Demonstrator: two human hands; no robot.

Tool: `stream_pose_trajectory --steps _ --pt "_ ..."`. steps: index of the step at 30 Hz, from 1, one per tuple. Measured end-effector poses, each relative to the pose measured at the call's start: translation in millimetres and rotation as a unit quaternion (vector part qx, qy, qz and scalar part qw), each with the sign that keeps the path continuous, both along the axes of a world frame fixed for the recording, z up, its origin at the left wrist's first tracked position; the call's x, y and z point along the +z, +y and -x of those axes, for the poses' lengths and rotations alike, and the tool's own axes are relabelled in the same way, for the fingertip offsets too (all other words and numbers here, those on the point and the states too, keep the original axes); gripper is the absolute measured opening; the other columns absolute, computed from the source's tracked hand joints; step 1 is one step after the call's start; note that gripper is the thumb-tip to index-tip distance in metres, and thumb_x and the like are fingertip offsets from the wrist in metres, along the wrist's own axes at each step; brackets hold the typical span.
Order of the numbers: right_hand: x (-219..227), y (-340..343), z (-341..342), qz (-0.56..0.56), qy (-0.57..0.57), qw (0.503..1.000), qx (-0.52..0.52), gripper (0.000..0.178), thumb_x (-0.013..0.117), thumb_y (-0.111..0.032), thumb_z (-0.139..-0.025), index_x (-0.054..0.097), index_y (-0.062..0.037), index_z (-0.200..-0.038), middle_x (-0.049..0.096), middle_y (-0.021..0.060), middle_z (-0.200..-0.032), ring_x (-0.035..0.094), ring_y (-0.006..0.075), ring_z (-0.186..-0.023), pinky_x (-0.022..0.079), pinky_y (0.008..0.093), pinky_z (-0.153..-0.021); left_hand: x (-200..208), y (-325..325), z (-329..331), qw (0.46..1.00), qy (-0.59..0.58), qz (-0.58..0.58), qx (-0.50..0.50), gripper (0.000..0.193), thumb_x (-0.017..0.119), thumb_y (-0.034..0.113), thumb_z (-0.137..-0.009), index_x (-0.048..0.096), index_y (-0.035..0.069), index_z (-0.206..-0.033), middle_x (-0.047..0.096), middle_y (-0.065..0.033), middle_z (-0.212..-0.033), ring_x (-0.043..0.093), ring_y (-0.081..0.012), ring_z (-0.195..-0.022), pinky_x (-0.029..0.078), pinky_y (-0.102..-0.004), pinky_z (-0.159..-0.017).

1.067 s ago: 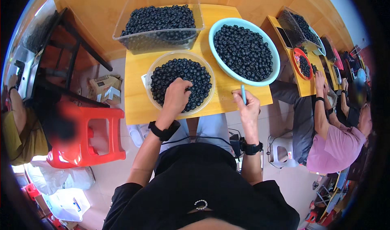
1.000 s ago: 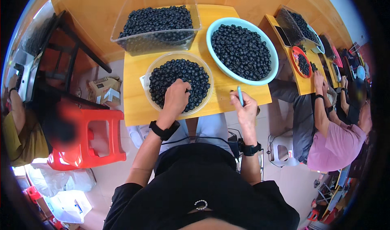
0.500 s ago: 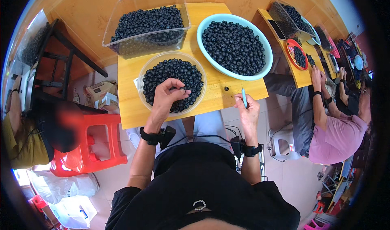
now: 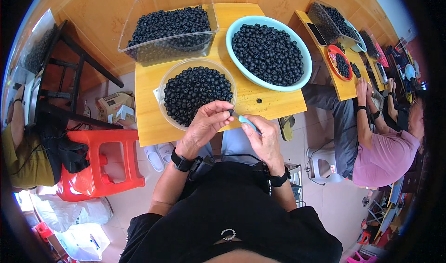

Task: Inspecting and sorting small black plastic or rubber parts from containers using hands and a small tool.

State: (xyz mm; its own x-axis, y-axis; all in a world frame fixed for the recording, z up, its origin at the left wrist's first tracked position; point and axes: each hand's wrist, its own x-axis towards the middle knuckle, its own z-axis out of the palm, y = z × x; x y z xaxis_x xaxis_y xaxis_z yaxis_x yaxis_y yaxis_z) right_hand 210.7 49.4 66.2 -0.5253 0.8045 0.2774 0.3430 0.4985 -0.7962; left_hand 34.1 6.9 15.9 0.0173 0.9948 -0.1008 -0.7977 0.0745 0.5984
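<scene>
My left hand (image 4: 207,126) pinches a small black bead-like piece (image 4: 230,112) between thumb and fingers, in front of the table edge. My right hand (image 4: 267,142) is closed around a light-blue-handled tool (image 4: 249,122). Its thin metal end meets the black piece; the exact tip is too small to make out. Just beyond my left hand stands a round clear tub (image 4: 161,95) of similar black pieces (image 4: 195,91), several with visible holes. A light blue basin (image 4: 308,70), heaped with more, is at the back right. One loose piece (image 4: 259,100) lies on the wooden table (image 4: 158,130).
A clear rectangular bin (image 4: 213,19) of black pieces stands at the back left. Left of the table is a red stool (image 4: 95,170). On the right, a person in pink (image 4: 383,160) sits at another table (image 4: 344,88), and a sandal (image 4: 286,127) lies below.
My left hand has come from above the tub toward me with a black piece. My right hand has moved left, bringing the blue-handled tool against it.
</scene>
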Motion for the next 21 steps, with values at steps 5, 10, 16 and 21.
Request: stream_pose_trajectory --steps 5,10,16,21 --pt "-2.1 -0.5 1.6 -0.042 -0.012 0.999 0.025 0.02 0.061 -0.02 -0.082 0.064 -0.0019 -0.089 0.062 0.0127 -0.073 0.06 0.0245 -0.057 0.045 0.0329 -0.053 1.4 -0.8 -0.4 1.0 0.006 -0.009 -0.005 0.022 0.061 0.001 -0.082 0.058 0.001 -0.104 0.062 -0.0059 -0.094 0.061 -0.0128 -0.081 0.05 -0.0234 -0.074" --pt "1.6 -1.5 0.9 -0.024 -0.024 0.999 0.02 0.021 0.061 -0.022 -0.082 0.064 -0.0022 -0.088 0.062 0.0124 -0.072 0.06 0.025 -0.057 0.045 0.0333 -0.053 1.1 0.7 -1.5 1.0 0.005 -0.014 -0.013 0.018 0.061 0.001 -0.082 0.057 0.002 -0.099 0.061 -0.0059 -0.092 0.061 -0.0124 -0.078 0.05 -0.0233 -0.072" --pt "0.6 -0.2 -2.1 -0.027 -0.016 0.999 0.01 0.02 0.061 -0.022 -0.083 0.064 -0.0025 -0.087 0.062 0.0122 -0.071 0.059 0.0246 -0.056 0.045 0.032 -0.052 6.7 1.2 -3.5 1.0 -0.003 -0.01 -0.025 0.013 0.062 0.002 -0.082 0.057 0.003 -0.094 0.062 -0.0062 -0.087 0.061 -0.0125 -0.077 0.05 -0.0234 -0.071" --pt "-1.1 0.4 -5.5 -0.013 0.001 1.0 0.013 0.02 0.061 -0.02 -0.082 0.064 -0.0018 -0.088 0.063 0.0131 -0.073 0.059 0.0242 -0.056 0.045 0.0312 -0.051 6.4 3.9 -4.5 0.999 -0.014 -0.01 -0.047 0.01 0.063 0.003 -0.081 0.058 0.004 -0.09 0.063 -0.0059 -0.083 0.061 -0.0127 -0.075 0.05 -0.0233 -0.07"
